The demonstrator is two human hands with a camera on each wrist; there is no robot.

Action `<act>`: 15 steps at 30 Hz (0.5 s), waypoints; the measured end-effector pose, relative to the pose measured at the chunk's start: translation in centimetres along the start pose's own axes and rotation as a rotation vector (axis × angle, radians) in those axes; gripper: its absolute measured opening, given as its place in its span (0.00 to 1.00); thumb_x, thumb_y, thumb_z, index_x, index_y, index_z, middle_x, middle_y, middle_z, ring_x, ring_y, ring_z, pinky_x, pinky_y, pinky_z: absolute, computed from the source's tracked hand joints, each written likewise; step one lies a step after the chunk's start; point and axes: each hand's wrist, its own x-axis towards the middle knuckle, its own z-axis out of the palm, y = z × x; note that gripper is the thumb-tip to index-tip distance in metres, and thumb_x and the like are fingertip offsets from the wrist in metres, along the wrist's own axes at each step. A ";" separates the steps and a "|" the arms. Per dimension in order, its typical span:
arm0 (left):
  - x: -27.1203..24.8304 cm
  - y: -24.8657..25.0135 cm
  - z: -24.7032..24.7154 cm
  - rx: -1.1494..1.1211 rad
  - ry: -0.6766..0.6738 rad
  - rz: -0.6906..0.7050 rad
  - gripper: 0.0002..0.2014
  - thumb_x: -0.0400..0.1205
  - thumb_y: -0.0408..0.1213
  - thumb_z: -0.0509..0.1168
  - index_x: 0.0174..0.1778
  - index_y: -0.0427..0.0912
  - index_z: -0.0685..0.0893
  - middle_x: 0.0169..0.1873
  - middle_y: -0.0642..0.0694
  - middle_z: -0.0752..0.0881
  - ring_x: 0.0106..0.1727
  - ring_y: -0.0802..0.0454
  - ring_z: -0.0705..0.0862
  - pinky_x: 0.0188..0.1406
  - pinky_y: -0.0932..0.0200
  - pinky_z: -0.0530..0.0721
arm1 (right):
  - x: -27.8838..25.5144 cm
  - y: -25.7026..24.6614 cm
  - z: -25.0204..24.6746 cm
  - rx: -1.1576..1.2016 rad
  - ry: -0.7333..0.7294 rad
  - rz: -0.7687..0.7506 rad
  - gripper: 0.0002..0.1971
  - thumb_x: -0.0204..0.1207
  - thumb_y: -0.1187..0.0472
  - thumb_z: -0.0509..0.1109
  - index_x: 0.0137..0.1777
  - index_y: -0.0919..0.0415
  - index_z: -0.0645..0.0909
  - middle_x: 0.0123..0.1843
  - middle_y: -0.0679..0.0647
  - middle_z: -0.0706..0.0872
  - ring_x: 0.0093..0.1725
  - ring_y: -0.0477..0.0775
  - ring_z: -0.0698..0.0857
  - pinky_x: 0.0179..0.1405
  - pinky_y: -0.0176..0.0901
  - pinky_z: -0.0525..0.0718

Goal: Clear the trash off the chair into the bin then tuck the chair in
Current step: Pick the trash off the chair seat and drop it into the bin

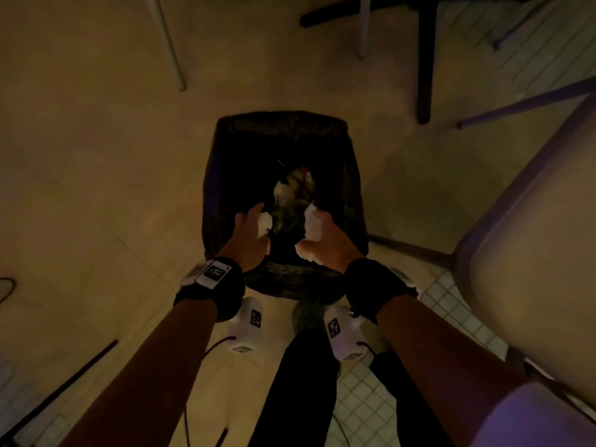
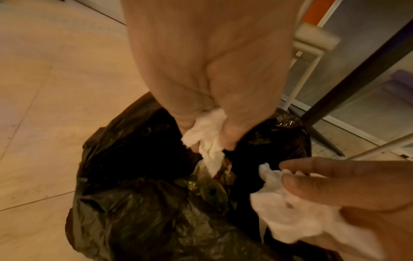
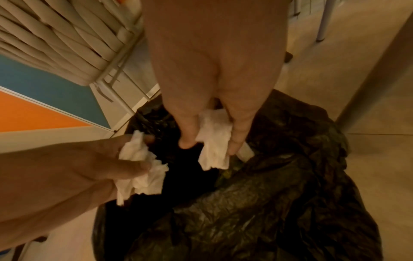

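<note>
Tissue wads (image 1: 265, 222) are hanging over the open bin (image 1: 283, 279), one in each hand. Left hand (image 1: 248, 240) is pinching its wad between thumb and fingers; right hand (image 1: 325, 241) is clutching a bigger crumpled wad (image 1: 313, 225). Tissue is looking light, soft and crushable, so any loose pinch will do, though it may cling to skin. Chair (image 1: 532, 253) is standing to the right, not yet tucked.
</note>
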 end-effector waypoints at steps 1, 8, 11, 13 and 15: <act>-0.1 0.0 -0.4 -0.015 0.011 0.014 0.38 0.84 0.36 0.61 0.82 0.57 0.44 0.83 0.45 0.43 0.82 0.35 0.55 0.73 0.40 0.67 | 0.4 -0.1 0.3 0.046 0.001 -0.032 0.41 0.79 0.60 0.69 0.83 0.54 0.46 0.84 0.54 0.58 0.80 0.56 0.65 0.71 0.46 0.70; -1.0 1.1 -0.5 0.090 0.016 0.133 0.46 0.78 0.47 0.69 0.82 0.61 0.42 0.83 0.50 0.34 0.85 0.44 0.40 0.82 0.36 0.53 | -0.8 -1.6 -0.3 -0.875 -0.011 -0.103 0.32 0.82 0.54 0.61 0.83 0.53 0.51 0.86 0.62 0.43 0.84 0.70 0.44 0.82 0.66 0.55; -3.1 4.1 -0.7 0.107 0.015 0.179 0.38 0.81 0.45 0.66 0.82 0.54 0.51 0.84 0.48 0.41 0.85 0.45 0.43 0.83 0.42 0.55 | -3.9 -3.5 -0.9 -1.072 -0.018 -0.176 0.27 0.82 0.60 0.58 0.81 0.60 0.59 0.84 0.65 0.55 0.82 0.71 0.53 0.79 0.63 0.61; -5.1 7.1 -0.4 0.084 0.034 0.251 0.31 0.82 0.42 0.65 0.80 0.50 0.61 0.83 0.45 0.52 0.84 0.45 0.51 0.81 0.47 0.57 | -6.8 -4.6 -2.0 -1.096 0.004 -0.209 0.25 0.81 0.61 0.56 0.79 0.61 0.64 0.79 0.66 0.65 0.78 0.71 0.63 0.74 0.61 0.69; -7.1 10.5 0.3 0.093 0.052 0.368 0.23 0.82 0.41 0.64 0.74 0.48 0.69 0.77 0.42 0.63 0.80 0.44 0.61 0.78 0.48 0.63 | -9.8 -5.5 -4.0 -1.046 0.042 -0.233 0.23 0.81 0.62 0.56 0.77 0.61 0.67 0.73 0.66 0.71 0.72 0.69 0.71 0.69 0.59 0.75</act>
